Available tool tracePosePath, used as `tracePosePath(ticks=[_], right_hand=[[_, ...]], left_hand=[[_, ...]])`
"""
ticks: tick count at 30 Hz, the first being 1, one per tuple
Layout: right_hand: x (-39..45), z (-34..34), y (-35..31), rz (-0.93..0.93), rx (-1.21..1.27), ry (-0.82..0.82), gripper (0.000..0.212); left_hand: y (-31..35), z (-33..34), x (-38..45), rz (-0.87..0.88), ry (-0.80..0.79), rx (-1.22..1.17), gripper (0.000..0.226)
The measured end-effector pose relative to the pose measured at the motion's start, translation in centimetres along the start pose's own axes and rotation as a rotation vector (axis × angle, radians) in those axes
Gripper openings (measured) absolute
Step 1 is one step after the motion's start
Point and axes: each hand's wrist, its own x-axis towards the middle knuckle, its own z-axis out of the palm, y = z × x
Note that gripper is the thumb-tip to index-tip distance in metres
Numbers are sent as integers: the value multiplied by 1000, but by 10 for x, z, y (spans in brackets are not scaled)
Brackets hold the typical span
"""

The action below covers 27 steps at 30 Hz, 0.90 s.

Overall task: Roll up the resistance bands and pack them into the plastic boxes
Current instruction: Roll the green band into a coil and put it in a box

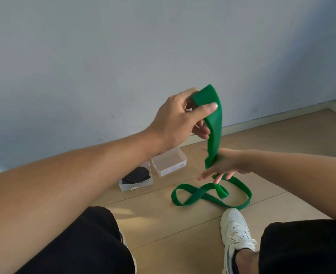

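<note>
At centre frame your left hand point(180, 117) holds the top of the band point(214, 123) up, with your right hand point(221, 165) below it on the hanging part. The band's loops lie on the floor point(281, 155) lower right of two boxes point(169, 164), one holding a rolled band point(136, 175). Your shoe point(235, 232) sits below the loops.

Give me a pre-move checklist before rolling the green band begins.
1. Left hand pinches the top end of the green band: ok.
2. Right hand steadies the hanging strip, fingers straight: ok.
3. Band untangled: not ok, its lower part lies looped and crossed on the floor.
4. Empty plastic box open: ok.
5. Black band already packed in the other box: ok.
6. Band untwisted: cannot tell.
</note>
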Motion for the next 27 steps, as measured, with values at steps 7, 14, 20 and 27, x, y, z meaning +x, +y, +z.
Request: tracePosePath(ticks=[7, 14, 20, 27], right_hand=[[3, 5, 3, 66, 217, -211, 43], [-2, -34, 6, 66, 74, 875, 20], [-36, -79, 15, -159, -312, 1229, 24], [-36, -74, 40, -206, -458, 1070, 16]], left_hand=[[12, -12, 2, 79, 245, -116, 10], [-31, -48, 7, -214, 443, 163, 15], [-55, -30, -1, -406, 5, 391, 7], [-63, -15, -2, -350, -279, 659, 13]])
